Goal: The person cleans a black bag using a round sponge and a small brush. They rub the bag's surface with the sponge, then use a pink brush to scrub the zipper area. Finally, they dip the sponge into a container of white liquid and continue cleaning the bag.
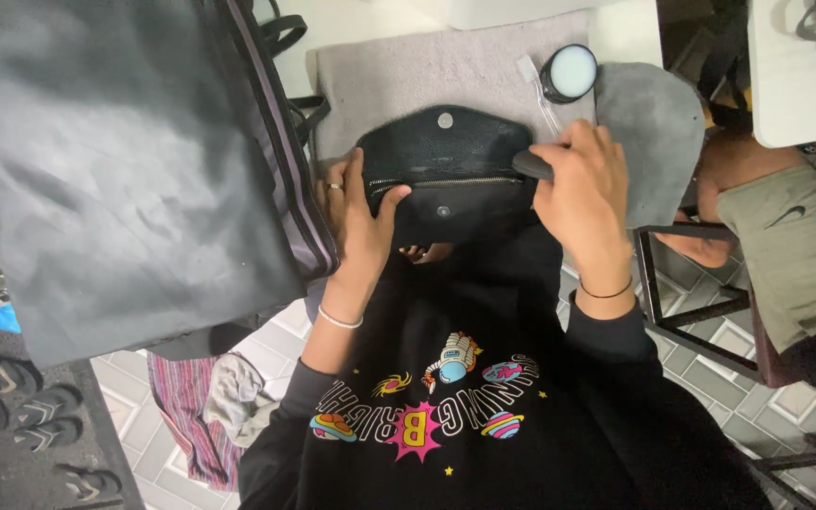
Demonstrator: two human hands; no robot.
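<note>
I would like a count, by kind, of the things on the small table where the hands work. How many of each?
Black pouch, held by the left hand: 1
Dark brush handle in the right hand: 1
Round tin: 1
Grey cloths: 2
Clear tube: 1
Total: 6

A black pouch (446, 170) with its flap open is gripped at frame centre by the left hand (363, 222); a dark brush handle (533, 165) is held against it by the right hand (586, 184). A round tin (569, 73) is seen above.

Large grey bag (115, 170), round open tin (569, 73), striped cloth (191, 406), sandals (21, 406).
</note>
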